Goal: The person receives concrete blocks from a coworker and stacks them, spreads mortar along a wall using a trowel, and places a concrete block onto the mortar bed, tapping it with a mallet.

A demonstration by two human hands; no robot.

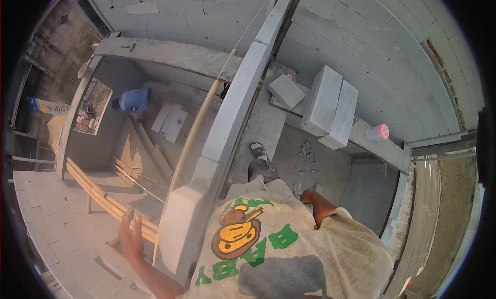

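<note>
My left hand is raised beside the top of the block wall, with fingers stretched up and nothing visible in it. In the picture it overlaps the bamboo poles; I cannot tell whether it touches them. A row of pale grey blocks runs away from me along the wall top. Beside it a long thin bamboo pole slants upward, with a string at its far end. My right arm bends at my side, and its hand is hidden behind my shirt.
Two large grey blocks stand on a ledge to the right, near a smaller block and a pink-lidded tub. Rubble lies below. Down left, a person in blue bends near blocks and boards.
</note>
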